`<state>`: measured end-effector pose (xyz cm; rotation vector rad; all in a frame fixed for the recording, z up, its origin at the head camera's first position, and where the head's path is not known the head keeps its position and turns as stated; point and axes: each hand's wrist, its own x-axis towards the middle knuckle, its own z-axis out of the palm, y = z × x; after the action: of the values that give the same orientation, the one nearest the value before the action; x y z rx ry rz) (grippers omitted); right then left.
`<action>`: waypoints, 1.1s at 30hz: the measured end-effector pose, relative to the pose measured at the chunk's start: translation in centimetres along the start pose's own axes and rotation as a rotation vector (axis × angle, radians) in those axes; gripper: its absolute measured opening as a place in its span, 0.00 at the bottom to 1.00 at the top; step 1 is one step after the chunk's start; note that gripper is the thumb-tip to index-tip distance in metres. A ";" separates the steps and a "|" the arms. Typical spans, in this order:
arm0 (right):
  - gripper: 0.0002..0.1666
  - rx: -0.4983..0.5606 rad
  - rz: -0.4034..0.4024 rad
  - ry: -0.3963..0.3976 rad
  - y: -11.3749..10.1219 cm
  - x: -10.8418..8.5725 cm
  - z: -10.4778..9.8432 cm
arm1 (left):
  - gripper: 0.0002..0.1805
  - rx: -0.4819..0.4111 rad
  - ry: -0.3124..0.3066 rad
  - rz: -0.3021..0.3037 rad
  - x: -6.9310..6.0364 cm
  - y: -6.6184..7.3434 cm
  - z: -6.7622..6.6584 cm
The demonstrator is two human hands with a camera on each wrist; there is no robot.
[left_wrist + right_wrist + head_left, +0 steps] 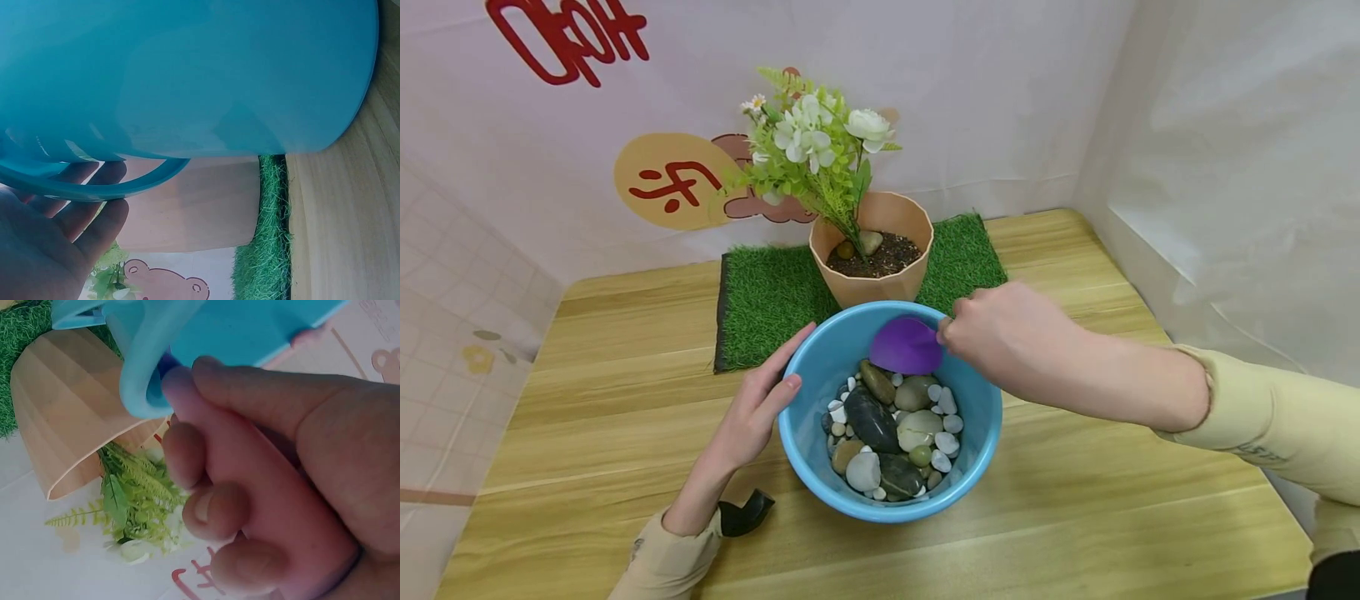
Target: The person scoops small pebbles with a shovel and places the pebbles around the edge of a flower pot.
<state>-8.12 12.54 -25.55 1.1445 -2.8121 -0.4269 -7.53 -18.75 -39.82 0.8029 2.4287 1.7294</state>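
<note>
A round blue bucket (887,510) stands on the table, with stones (871,419) of several sizes and colours on its bottom. My left hand (752,417) holds its left side; in the left wrist view the fingers (103,231) reach around a blue loop at the rim. Over the far right rim, my right hand (1000,333) grips a small shovel by its pink handle (250,481), fingers wrapped around it. The shovel's purple blade (906,346) is inside the bucket against the far wall, just above the stones. Fingers of the right hand hide the handle in the head view.
Right behind the bucket, a peach flowerpot (880,292) with soil, white flowers (805,133) and green leaves stands on a green turf mat (767,292). The wooden table (625,400) backs onto a white printed sheet (1000,100).
</note>
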 end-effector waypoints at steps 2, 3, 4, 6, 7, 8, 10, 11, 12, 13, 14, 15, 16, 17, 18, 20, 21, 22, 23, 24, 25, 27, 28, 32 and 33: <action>0.08 -0.047 -0.028 0.020 -0.3 0.1 0.1 | 0.31 0.005 0.002 -0.001 0.0 0.0 0.0; 0.09 -0.065 -0.042 0.031 -0.5 0.1 0.1 | 0.31 0.007 0.003 0.000 0.0 0.0 0.0; 0.09 -0.080 -0.057 0.045 -0.6 0.1 0.2 | 0.31 0.010 0.003 0.001 0.0 0.0 0.0; 0.10 -0.103 -0.079 0.068 -0.8 0.3 0.4 | 0.31 0.012 0.003 0.002 0.0 0.0 0.0; 0.11 -0.114 -0.089 0.078 -0.9 0.4 0.5 | 0.31 0.013 0.003 0.002 0.0 0.0 0.0; 0.11 -0.123 -0.099 0.090 -1.0 0.5 0.6 | 0.31 0.014 0.003 0.003 0.0 0.0 0.0; 0.13 -0.136 -0.122 0.110 -1.0 0.7 0.8 | 0.31 0.013 0.003 0.002 0.0 0.0 0.0; 0.14 -0.142 -0.133 0.115 -1.0 0.9 0.9 | 0.31 0.014 0.003 0.002 0.0 0.0 0.0; 0.15 -0.146 -0.145 0.118 -1.0 1.0 1.0 | 0.31 0.014 0.003 0.002 -0.1 0.0 0.0; 0.15 -0.148 -0.155 0.121 -1.0 1.1 1.1 | 0.31 0.014 0.003 0.003 -0.1 0.0 0.0; 0.16 -0.144 -0.165 0.125 -1.0 1.2 1.2 | 0.31 0.014 0.004 0.004 -0.1 0.0 0.0; 0.18 -0.140 -0.172 0.125 -1.0 1.3 1.4 | 0.31 0.015 0.004 0.005 -0.1 0.0 0.0; 0.19 -0.138 -0.179 0.126 -0.9 1.4 1.5 | 0.31 0.015 0.004 0.006 -0.1 0.0 0.0; 0.20 -0.134 -0.184 0.126 -0.8 1.5 1.6 | 0.31 0.015 0.004 0.006 -0.1 0.0 0.0; 0.21 -0.130 -0.188 0.127 -0.8 1.6 1.8 | 0.31 0.014 0.003 0.007 -0.1 0.0 0.0; 0.23 -0.119 -0.193 0.120 -0.6 1.8 1.9 | 0.31 0.012 0.003 0.007 -0.1 0.0 0.0; 0.23 -0.117 -0.195 0.113 -0.5 1.9 1.9 | 0.31 0.011 0.003 0.007 -0.1 0.0 0.0; 0.24 -0.111 -0.197 0.105 -0.4 2.0 1.9 | 0.31 0.009 0.003 0.007 -0.1 -0.1 0.0; 0.24 -0.101 -0.196 0.097 -0.3 2.1 1.8 | 0.31 0.008 0.002 0.008 -0.1 -0.1 0.0; 0.25 -0.090 -0.197 0.087 -0.3 2.1 1.8 | 0.31 0.006 0.002 0.008 -0.1 -0.1 0.0; 0.25 -0.075 -0.198 0.076 -0.2 2.1 1.7 | 0.31 0.004 0.001 0.008 -0.2 -0.1 0.0; 0.26 -0.045 -0.204 0.051 -0.1 2.1 1.5 | 0.31 0.000 0.000 0.009 -0.2 -0.1 0.0; 0.26 -0.031 -0.208 0.039 0.0 2.0 1.4 | 0.32 0.000 0.000 0.010 -0.2 -0.1 0.0; 0.27 0.000 -0.218 0.002 -0.1 2.0 1.2 | 0.32 -0.003 0.001 0.011 -0.1 -0.1 0.0; 0.27 0.008 -0.215 -0.003 0.0 2.0 1.2 | 0.31 -0.004 0.001 0.011 -0.1 -0.1 0.0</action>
<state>-9.72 11.39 -26.75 1.4553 -2.7049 -0.4325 -7.48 -18.83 -39.88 0.8173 2.4259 1.7382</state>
